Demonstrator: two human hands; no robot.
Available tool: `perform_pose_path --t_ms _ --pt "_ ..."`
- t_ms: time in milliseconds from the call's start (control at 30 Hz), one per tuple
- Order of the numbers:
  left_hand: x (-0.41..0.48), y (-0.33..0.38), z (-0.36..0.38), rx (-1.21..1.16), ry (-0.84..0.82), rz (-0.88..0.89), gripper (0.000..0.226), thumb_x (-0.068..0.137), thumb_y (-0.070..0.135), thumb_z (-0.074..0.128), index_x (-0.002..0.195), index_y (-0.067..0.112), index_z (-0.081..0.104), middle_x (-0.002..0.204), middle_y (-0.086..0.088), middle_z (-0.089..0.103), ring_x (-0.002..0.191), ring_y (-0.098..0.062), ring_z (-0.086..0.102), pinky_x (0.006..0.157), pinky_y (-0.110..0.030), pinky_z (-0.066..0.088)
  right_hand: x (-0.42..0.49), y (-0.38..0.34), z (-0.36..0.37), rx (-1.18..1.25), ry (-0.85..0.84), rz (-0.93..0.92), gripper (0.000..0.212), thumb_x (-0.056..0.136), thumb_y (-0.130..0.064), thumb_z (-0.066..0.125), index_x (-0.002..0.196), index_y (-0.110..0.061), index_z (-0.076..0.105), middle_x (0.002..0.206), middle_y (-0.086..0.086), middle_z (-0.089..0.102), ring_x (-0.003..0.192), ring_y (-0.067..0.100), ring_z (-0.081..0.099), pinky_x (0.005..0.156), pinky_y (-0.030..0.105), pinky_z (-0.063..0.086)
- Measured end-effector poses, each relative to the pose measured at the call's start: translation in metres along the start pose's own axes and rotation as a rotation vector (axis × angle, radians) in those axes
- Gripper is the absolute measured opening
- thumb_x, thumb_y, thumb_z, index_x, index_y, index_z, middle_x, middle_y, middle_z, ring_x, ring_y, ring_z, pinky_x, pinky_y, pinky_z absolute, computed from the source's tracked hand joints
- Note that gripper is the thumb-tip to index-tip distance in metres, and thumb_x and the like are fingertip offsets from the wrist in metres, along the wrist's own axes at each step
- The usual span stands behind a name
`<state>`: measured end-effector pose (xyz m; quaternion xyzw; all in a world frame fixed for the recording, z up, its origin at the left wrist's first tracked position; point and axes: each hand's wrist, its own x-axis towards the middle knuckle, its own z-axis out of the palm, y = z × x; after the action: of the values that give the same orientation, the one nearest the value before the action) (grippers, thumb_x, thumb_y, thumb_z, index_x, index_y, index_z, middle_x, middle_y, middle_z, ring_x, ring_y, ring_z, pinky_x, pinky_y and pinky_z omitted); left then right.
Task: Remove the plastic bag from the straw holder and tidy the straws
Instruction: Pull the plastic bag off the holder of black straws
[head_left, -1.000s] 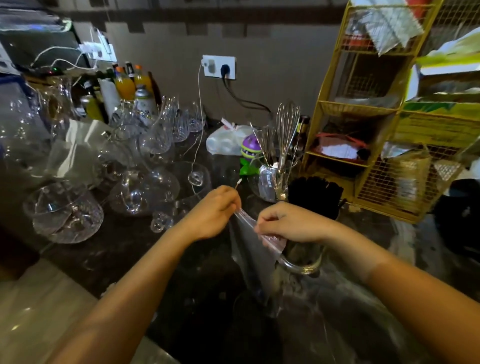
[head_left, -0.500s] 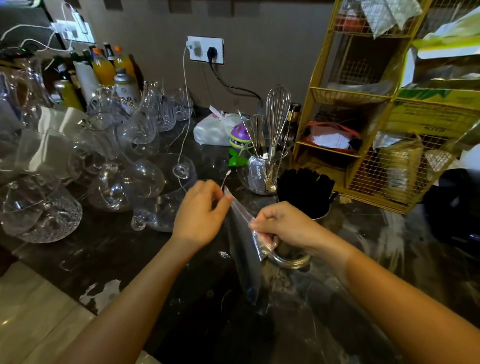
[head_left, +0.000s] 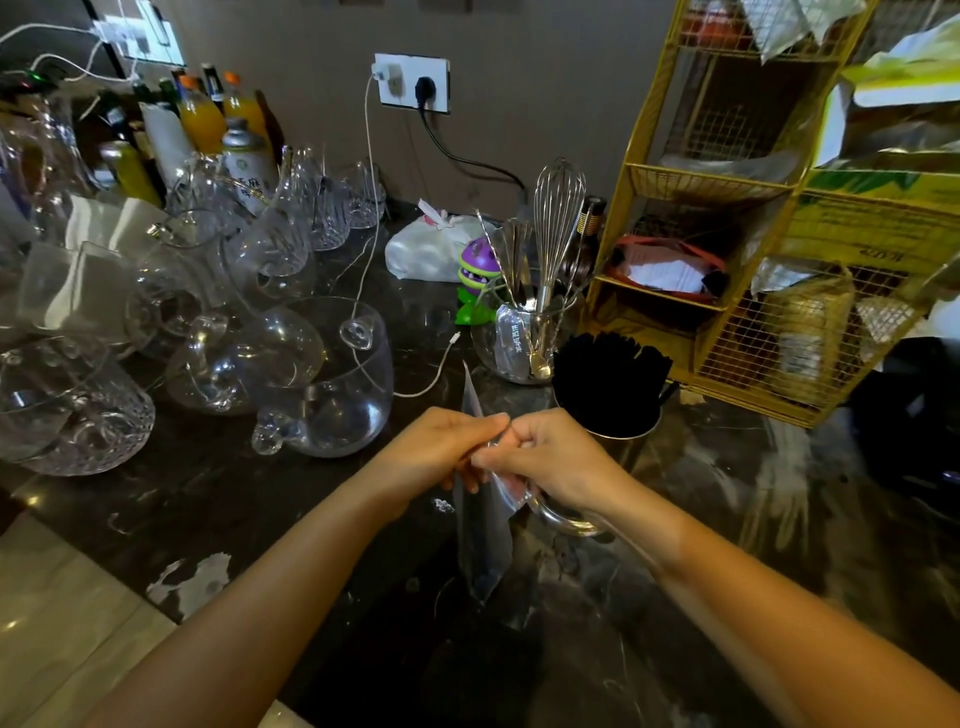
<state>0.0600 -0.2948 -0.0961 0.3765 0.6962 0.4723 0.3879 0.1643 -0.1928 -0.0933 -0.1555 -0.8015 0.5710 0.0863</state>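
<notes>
A clear plastic bag hangs flat and folded between my two hands above the dark counter. My left hand and my right hand touch at the fingertips, both pinching the bag's top edge; one corner sticks up above them. Just behind my right hand stands the metal straw holder, a cup with a handle, filled with upright black straws. The bag is off the holder.
Glass jugs and bowls crowd the left of the counter, with a white cable trailing among them. A glass jar of utensils with a whisk stands behind the straws. A yellow wire rack fills the right. The dark marble counter lies below my hands.
My hands have come together, folding the stretched bag narrower. The view has shifted slightly downward and closer.
</notes>
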Motion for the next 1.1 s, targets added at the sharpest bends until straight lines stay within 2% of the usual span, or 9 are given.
perform_pose_path --t_ms 100,300,400,467,500,600,700,900,1100 --pt "0.001 -0.001 0.001 0.003 -0.043 0.026 0.036 0.087 0.036 0.044 0.061 0.020 0.063 0.057 0.000 0.057 0.049 -0.004 0.052 0.045 -0.012 0.037 0.001 0.003 0.000 0.017 -0.005 0.015 0.030 0.070 -0.018 0.072 0.046 -0.020 0.054 0.036 -0.008 0.054 0.038 0.001 0.049 0.042 0.010 0.039" --pt "-0.001 0.003 0.005 -0.097 -0.166 0.038 0.035 0.091 0.028 0.037 0.073 0.008 0.060 0.061 -0.008 0.054 0.052 -0.009 0.045 0.048 -0.013 0.038 0.002 0.006 0.002 0.111 -0.025 0.030 0.034 0.072 -0.015 0.071 0.042 -0.020 0.055 0.034 -0.009 0.056 0.040 0.003 0.053 0.042 0.013 0.042" --pt "-0.002 0.003 0.008 -0.117 -0.129 0.047 0.034 0.091 0.026 0.035 0.081 0.002 0.057 0.069 -0.015 0.048 0.054 -0.012 0.041 0.047 -0.013 0.036 -0.001 0.006 0.002 0.172 -0.040 0.001 0.030 0.079 -0.017 0.063 0.050 -0.012 0.054 0.034 -0.010 0.055 0.044 0.004 0.054 0.054 0.023 0.047" --pt "-0.001 0.005 0.011 -0.154 -0.076 0.049 0.031 0.090 0.026 0.037 0.078 0.004 0.055 0.062 -0.011 0.046 0.050 -0.009 0.040 0.048 -0.015 0.036 -0.002 0.005 0.002 0.243 -0.020 -0.031 0.035 0.084 -0.018 0.056 0.049 -0.012 0.051 0.033 -0.008 0.052 0.044 0.003 0.055 0.068 0.033 0.050" --pt "-0.001 0.006 0.013 -0.185 -0.050 0.056 0.031 0.090 0.026 0.037 0.074 0.005 0.054 0.057 -0.006 0.046 0.048 -0.008 0.040 0.048 -0.017 0.035 -0.002 0.005 0.003 0.279 -0.003 -0.046 0.037 0.085 -0.018 0.054 0.049 -0.012 0.052 0.034 -0.008 0.054 0.045 0.003 0.057 0.069 0.031 0.051" --pt "-0.002 0.010 0.019 -0.276 0.033 0.106 0.035 0.089 0.024 0.038 0.057 0.014 0.048 0.045 0.005 0.044 0.047 -0.010 0.037 0.051 -0.024 0.031 -0.002 0.002 0.006 0.404 0.065 -0.082 0.030 0.087 -0.017 0.049 0.064 0.001 0.055 0.048 -0.002 0.061 0.055 0.013 0.062 0.062 0.024 0.053" --pt "-0.005 0.015 0.023 -0.321 0.099 0.158 0.040 0.089 0.021 0.040 0.049 0.020 0.047 0.044 0.005 0.042 0.051 -0.014 0.035 0.056 -0.030 0.029 -0.002 -0.001 0.009 0.512 0.111 -0.116 0.032 0.087 -0.017 0.048 0.059 -0.001 0.051 0.055 0.010 0.055 0.059 0.022 0.056 0.065 0.032 0.049" --pt "-0.008 0.019 0.027 -0.363 0.151 0.197 0.041 0.088 0.016 0.041 0.048 0.021 0.049 0.053 -0.001 0.041 0.054 -0.013 0.037 0.060 -0.029 0.032 -0.006 -0.004 0.013 0.634 0.140 -0.111 0.030 0.086 -0.018 0.050 0.058 -0.007 0.053 0.054 0.004 0.054 0.055 0.014 0.053 0.057 0.020 0.047" --pt "-0.010 0.019 0.028 -0.405 0.171 0.213 0.040 0.089 0.011 0.038 0.050 0.017 0.048 0.050 0.001 0.042 0.053 -0.011 0.037 0.059 -0.028 0.032 -0.005 -0.001 0.014 0.722 0.092 -0.104 0.025 0.076 -0.032 0.054 0.058 -0.015 0.059 0.055 0.000 0.057 0.056 0.010 0.056 0.058 0.019 0.048"
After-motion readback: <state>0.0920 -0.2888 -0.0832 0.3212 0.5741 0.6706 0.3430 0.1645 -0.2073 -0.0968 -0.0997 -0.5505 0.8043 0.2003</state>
